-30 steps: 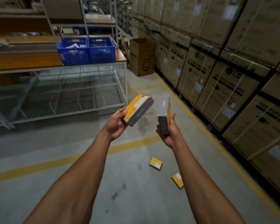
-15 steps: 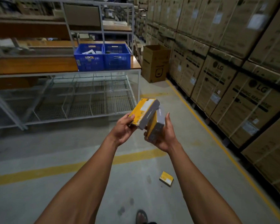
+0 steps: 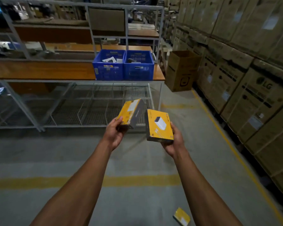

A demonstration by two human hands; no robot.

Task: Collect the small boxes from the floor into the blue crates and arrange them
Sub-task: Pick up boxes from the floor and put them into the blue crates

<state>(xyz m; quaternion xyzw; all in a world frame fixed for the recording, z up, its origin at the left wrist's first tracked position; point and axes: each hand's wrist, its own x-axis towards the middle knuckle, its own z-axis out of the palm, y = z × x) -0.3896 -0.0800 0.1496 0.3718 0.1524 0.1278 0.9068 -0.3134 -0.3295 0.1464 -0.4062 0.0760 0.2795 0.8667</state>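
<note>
Two yellow boxes in hand: left hand (image 3: 114, 133) gripped one box (image 3: 131, 114) by its lower end, tilted; right hand (image 3: 174, 141) cradled the second box (image 3: 159, 126), face up. One more box (image 3: 181, 216) lay on the floor. Blue crates (image 3: 123, 65) sat well ahead on the surface (image 3: 39, 70). Best carry both level and set them flat, edges aligned.

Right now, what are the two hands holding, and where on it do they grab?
Each holds one small yellow box by its near end: the left hand the tilted box, the right hand the face-up box.
</note>
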